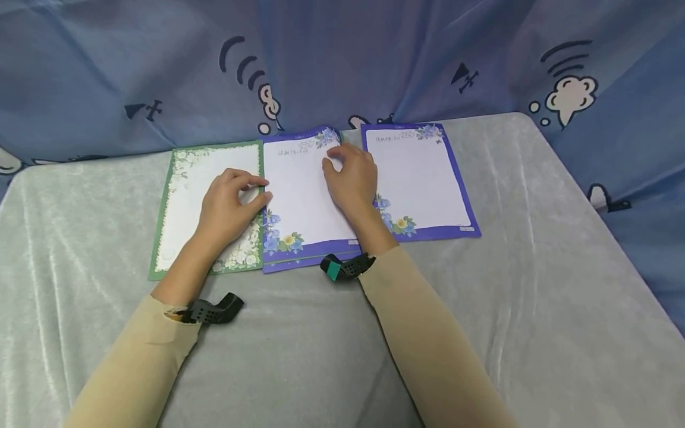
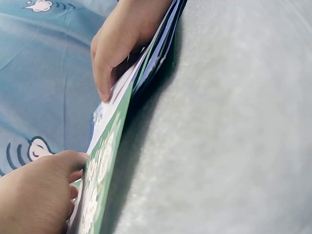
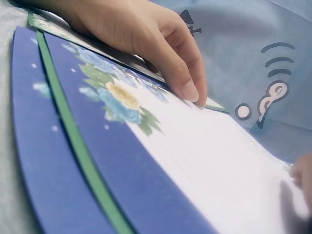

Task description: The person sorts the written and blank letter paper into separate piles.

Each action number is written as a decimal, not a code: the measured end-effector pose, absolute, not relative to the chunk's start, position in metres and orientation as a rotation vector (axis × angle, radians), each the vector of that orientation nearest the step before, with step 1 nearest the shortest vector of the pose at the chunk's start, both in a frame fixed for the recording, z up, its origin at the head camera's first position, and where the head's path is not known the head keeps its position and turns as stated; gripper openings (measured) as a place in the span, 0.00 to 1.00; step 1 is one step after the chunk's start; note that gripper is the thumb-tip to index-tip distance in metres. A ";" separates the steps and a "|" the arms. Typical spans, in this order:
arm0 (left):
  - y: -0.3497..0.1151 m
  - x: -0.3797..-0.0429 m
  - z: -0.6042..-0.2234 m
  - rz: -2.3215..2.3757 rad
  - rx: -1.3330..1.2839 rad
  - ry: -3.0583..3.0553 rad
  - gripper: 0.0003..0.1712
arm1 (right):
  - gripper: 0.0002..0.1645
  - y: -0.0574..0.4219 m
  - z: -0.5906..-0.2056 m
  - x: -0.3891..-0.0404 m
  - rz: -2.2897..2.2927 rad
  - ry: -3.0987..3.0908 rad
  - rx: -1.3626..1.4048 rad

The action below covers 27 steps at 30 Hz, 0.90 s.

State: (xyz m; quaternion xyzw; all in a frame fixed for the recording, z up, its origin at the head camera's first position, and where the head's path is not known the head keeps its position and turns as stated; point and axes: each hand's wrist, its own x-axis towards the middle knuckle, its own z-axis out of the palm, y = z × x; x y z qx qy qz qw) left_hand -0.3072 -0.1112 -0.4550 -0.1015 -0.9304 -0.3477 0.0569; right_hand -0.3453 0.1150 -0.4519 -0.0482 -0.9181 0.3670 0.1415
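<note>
Three groups of bordered stationery lie side by side: a green floral sheet [image 1: 182, 220], a middle stack topped by a purple-bordered sheet [image 1: 299, 196], and another purple-bordered sheet [image 1: 423, 178]. My left hand [image 1: 227, 205] lies over the green sheet, its thumb and index fingertips touching the left edge of the middle stack. The right hand [image 1: 353, 178] crosses that stack's right side, with thumb and index fingertips on the top sheet near its upper right corner. Its other fingers are mostly hidden. The top sheet bows slightly, and green and purple borders [image 3: 73, 141] show beneath it.
A grey plush cloth [image 1: 299, 351] covers the table. Behind it hangs a blue printed curtain [image 1: 342, 59], close to the sheets' top edges. Black wrist straps [image 1: 211, 310] sit at both cuffs.
</note>
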 end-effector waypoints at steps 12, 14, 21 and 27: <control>-0.111 -0.308 -0.454 -1.055 -0.300 -2.830 0.17 | 0.16 0.116 -0.452 -0.346 1.066 -2.667 -0.134; -0.111 -0.308 -0.454 -1.055 -0.303 -2.829 0.17 | 0.16 0.116 -0.451 -0.347 1.067 -2.668 -0.137; -0.112 -0.309 -0.455 -1.059 -0.306 -2.825 0.17 | 0.16 0.115 -0.451 -0.348 1.083 -2.668 -0.153; -0.112 -0.309 -0.456 -1.062 -0.301 -2.826 0.17 | 0.16 0.115 -0.451 -0.348 1.083 -2.669 -0.157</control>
